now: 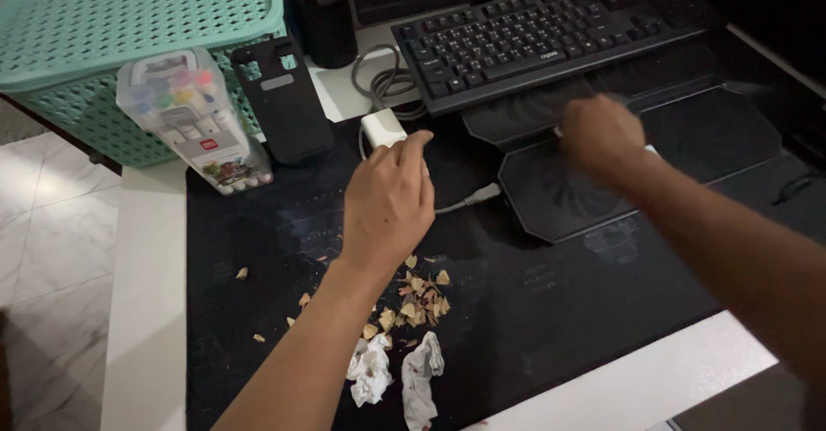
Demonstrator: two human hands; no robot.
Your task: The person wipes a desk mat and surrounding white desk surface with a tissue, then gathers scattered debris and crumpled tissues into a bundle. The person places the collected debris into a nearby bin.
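At frame centre, the left hand (pixel 389 197) is curled, fingertips touching a white adapter (pixel 383 127). The blurred right hand (pixel 602 134), upper right, is closed into a fist over the cooling pad (pixel 551 194); whether anything is held cannot be told.

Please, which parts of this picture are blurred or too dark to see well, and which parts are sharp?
In the head view, the right hand is smeared by motion blur, so its grip cannot be read; the left hand is sharp, as are the shavings and crumpled tissues on the black mat; the top right corner sinks into darkness; the keyboard stays dim but readable.
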